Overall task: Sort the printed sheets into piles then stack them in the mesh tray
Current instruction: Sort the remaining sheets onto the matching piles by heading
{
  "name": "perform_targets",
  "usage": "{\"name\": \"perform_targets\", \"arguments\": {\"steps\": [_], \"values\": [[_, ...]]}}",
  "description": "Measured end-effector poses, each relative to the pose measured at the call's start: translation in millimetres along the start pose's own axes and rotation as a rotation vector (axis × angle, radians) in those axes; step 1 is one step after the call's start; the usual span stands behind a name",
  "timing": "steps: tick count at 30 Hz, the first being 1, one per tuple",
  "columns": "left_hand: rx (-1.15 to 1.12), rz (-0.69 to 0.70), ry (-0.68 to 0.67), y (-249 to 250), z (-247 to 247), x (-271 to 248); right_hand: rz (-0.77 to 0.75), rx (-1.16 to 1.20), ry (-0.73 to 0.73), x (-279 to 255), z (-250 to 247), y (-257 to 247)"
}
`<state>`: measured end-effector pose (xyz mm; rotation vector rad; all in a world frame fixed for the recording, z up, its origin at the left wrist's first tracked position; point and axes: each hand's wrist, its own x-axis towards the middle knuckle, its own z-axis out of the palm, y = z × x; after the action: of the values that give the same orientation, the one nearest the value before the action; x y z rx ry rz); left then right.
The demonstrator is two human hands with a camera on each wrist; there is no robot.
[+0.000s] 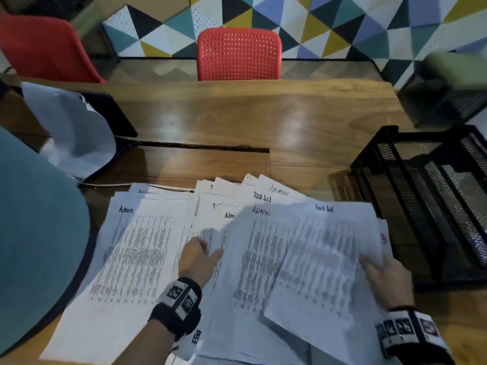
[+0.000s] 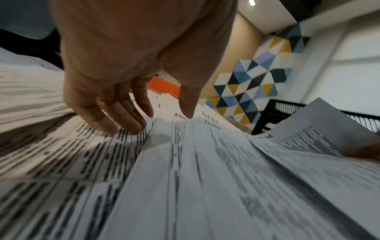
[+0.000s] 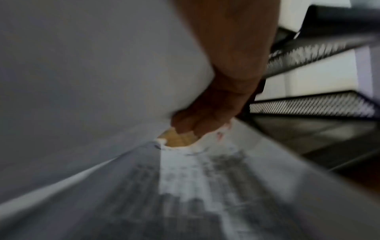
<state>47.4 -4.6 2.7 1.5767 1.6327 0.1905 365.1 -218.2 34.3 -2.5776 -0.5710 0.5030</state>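
Several printed sheets lie fanned across the near part of the wooden table, headed "Admin" (image 1: 137, 254) or "Task list" (image 1: 262, 197). My right hand (image 1: 387, 275) grips the right edge of a blurred "Task list" sheet (image 1: 316, 259) lifted above the spread; its fingers (image 3: 197, 120) curl under the paper. My left hand (image 1: 197, 256) rests with straight fingers (image 2: 123, 116) on the sheets at the centre, holding nothing. The black mesh tray (image 1: 427, 196) stands at the right, beside the papers.
A red perforated chair (image 1: 238, 54) faces the far table edge, another red chair (image 1: 39, 48) at back left. A white cloth-like thing (image 1: 76, 133) lies over a dark object at left. A second black mesh container (image 1: 442, 101) sits at far right.
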Motion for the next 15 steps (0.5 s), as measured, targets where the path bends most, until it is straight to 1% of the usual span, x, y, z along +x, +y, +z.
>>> {"name": "perform_targets", "arguments": {"steps": [2, 4, 6, 8, 9, 11, 13, 15], "values": [[0.146, 0.029, -0.002, -3.3, 6.4, 2.9, 0.066, -0.233, -0.037, 9.5, -7.6, 17.1], [0.176, 0.027, -0.009, 1.1, 12.8, 7.1, 0.094, -0.356, -0.039, 15.5, -7.8, 23.2], [0.170, -0.007, -0.028, 8.4, 17.9, 10.6, 0.117, -0.406, 0.012, 17.6, -1.7, 20.8], [0.133, -0.056, -0.048, 16.9, 22.5, 12.2, 0.138, -0.362, 0.073, 15.2, 7.7, 13.7], [0.093, -0.075, -0.053, 20.6, 23.8, 11.9, 0.125, -0.332, 0.104, 11.2, 12.6, 8.8], [0.028, -0.099, -0.059, 23.8, 23.8, 11.0, 0.036, -0.309, 0.179, -2.2, 22.3, -1.0], [0.057, -0.084, -0.108, 22.5, 23.5, 12.5, -0.089, -0.312, 0.258, -20.4, 32.9, -13.8], [0.104, -0.033, -0.186, 18.6, 23.5, 15.1, -0.182, -0.302, 0.313, -40.6, 47.9, -28.8]]}}
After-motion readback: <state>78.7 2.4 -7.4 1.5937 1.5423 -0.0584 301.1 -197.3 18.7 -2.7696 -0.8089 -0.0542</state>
